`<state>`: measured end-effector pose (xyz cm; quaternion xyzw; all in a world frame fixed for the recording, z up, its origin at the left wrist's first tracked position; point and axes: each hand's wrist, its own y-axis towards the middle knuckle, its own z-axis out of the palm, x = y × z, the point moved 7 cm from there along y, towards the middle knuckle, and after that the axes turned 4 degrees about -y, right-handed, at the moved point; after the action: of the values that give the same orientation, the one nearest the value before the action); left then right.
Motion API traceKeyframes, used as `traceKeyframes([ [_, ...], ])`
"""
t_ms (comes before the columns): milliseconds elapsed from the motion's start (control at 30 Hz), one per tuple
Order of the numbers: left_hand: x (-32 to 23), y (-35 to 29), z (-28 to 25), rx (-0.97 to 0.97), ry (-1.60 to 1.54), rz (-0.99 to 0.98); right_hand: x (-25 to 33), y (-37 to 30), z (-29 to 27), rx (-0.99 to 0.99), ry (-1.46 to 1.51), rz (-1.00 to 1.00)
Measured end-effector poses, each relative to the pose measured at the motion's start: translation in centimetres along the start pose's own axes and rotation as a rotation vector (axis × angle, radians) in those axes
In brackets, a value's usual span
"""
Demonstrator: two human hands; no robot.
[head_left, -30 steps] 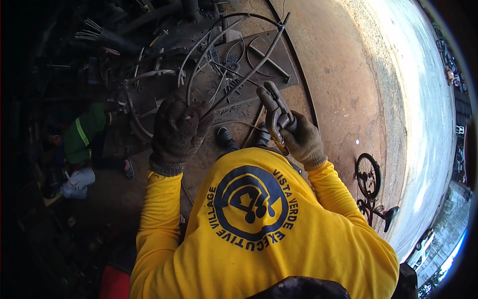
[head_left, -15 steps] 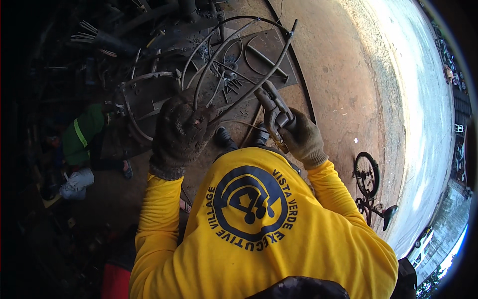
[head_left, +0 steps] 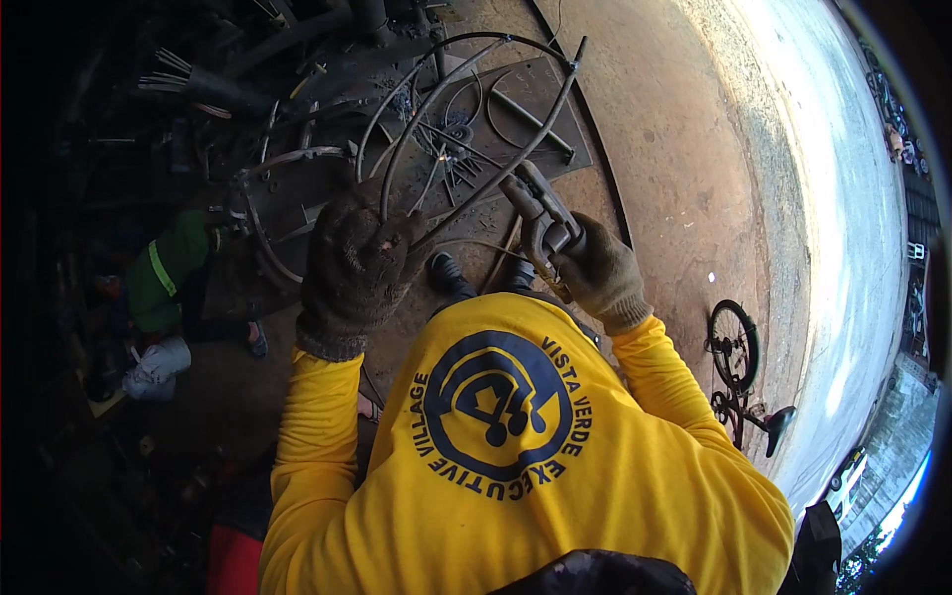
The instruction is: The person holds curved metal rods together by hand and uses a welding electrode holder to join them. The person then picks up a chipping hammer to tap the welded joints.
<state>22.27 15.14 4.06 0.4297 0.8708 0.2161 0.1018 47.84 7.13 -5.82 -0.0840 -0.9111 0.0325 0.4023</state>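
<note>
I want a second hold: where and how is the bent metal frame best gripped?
Probably take the bent metal frame midway along its long rightmost rod, coming from the right: that stretch is only gently curved and lies beyond the left hand, which holds the near end. The right hand is on that side but holds a metal tool.

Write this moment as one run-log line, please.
Left hand: grips bent metal-rod frame | Right hand: holds plier-like metal tool | Ahead: metal plate | Right: bicycle
</note>
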Motion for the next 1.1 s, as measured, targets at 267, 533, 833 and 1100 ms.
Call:
traceKeyframes([
  [267,2.5,-2.0,2.4,0.122,-0.098,-0.208,0.3,0.4,0.5,0.019,-0.025,-0.054],
  [533,0.9,-1.5,0.9,-0.065,-0.037,0.051,0.0,0.0,-0.4,-0.026,0.068,-0.049],
  [833,0.5,1.0,-0.7,-0.049,-0.098,-0.02,-0.2,0.1,0.0,0.009,0.078,0.015],
  [1100,0.4,0.4,-0.4,-0.024,-0.019,0.003,-0.1,0.4,0.3,0.029,0.066,0.046],
])
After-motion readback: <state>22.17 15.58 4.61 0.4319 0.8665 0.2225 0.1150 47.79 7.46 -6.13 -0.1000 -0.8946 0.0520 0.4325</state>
